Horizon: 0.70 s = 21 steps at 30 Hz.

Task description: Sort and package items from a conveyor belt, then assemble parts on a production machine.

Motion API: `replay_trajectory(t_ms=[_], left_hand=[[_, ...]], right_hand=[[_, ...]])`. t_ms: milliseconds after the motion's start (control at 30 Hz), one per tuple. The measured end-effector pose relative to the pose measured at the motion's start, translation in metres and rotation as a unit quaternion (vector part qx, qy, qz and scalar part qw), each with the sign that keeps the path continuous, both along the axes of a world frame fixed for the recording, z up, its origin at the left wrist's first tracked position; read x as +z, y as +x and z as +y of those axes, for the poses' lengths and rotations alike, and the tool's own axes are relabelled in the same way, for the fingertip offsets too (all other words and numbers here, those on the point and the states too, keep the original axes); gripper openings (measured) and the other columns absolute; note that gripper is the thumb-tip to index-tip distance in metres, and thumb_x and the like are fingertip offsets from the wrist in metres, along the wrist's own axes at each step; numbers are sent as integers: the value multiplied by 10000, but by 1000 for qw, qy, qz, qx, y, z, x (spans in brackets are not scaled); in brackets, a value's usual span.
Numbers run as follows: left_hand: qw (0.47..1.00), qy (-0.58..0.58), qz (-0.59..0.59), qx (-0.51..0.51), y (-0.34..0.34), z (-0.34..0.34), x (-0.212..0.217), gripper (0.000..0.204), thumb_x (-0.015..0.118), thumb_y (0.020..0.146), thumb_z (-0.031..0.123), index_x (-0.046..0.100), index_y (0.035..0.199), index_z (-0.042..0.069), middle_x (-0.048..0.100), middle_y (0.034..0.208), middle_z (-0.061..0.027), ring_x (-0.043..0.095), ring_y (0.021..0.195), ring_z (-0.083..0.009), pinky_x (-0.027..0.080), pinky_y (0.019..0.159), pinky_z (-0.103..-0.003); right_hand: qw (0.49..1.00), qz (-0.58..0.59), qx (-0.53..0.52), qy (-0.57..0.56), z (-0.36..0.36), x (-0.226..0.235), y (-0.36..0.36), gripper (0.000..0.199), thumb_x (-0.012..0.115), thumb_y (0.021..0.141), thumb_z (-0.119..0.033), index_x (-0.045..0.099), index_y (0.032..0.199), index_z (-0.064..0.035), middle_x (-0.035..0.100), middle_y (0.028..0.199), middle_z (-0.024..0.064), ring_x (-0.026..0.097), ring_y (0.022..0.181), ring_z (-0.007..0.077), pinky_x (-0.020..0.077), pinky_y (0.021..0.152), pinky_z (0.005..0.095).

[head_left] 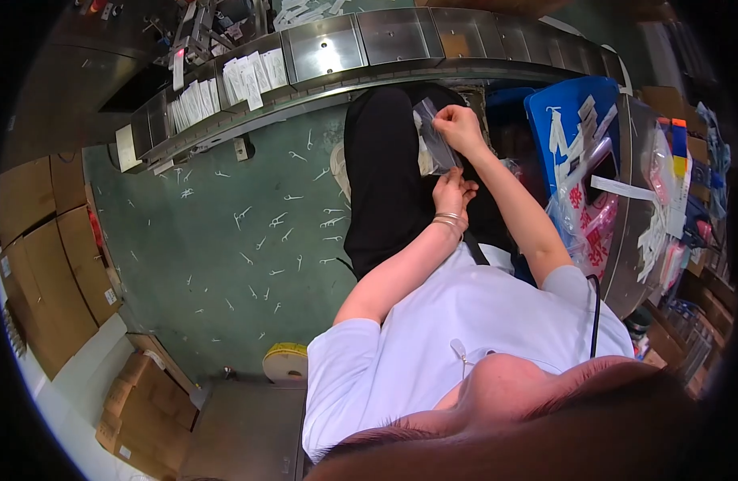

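Over my lap I hold a clear plastic packet (434,143) with a grey inside, standing on end. My right hand (458,127) pinches its upper edge. My left hand (453,192), with bangles on the wrist, supports the packet from below, fingers curled at its lower end. Black trousers (385,176) lie under the packet.
A curved metal conveyor (361,48) runs ahead, carrying rows of white packets (224,84). A blue bin (573,120) with plastic bags stands to my right. Small white picks litter the green floor (248,232). Cardboard boxes (44,256) stack at left, a tape roll (286,362) lies near.
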<state>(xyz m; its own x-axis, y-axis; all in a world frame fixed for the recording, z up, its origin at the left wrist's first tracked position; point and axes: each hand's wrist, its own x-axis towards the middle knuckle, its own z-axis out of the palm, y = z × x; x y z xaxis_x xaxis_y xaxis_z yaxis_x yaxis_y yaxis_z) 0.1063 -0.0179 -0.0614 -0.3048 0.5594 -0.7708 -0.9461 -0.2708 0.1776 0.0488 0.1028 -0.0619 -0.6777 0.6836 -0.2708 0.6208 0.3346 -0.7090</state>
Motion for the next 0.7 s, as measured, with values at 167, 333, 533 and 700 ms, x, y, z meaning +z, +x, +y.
replay_trajectory(t_ms=[167, 333, 533, 700], left_hand=[[998, -59, 18, -2, -1, 2, 6, 178, 510, 928, 211, 514, 888, 38, 465, 687, -20, 585, 592, -193, 513, 594, -323], [998, -53, 27, -2, -1, -1, 6, 178, 505, 929, 205, 511, 892, 32, 462, 686, -28, 601, 630, -208, 537, 685, -359], [999, -26, 35, -13, 1, 0, 2, 196, 505, 930, 220, 513, 914, 25, 473, 694, -36, 615, 649, -221, 535, 705, -364], [985, -29, 61, -157, 8, -13, 21, 243, 508, 930, 248, 545, 889, 11, 498, 715, -40, 623, 676, -216, 531, 682, -347]], right_hand=[[998, -26, 20, 57, 5, -2, -23, 173, 654, 651, -160, 649, 734, -8, 641, 679, 110, 621, 628, 193, 473, 592, 298], [991, -92, 46, 90, 4, 0, -41, 205, 662, 639, -198, 663, 754, -28, 647, 690, 112, 633, 666, 191, 478, 626, 304], [999, -49, -3, 22, 16, -10, -29, 187, 670, 672, -182, 659, 778, -28, 646, 696, 80, 615, 673, 151, 466, 620, 277], [943, 257, -88, -191, 21, -6, 24, 63, 637, 804, -86, 641, 824, -27, 580, 705, -25, 513, 637, 64, 412, 589, 199]])
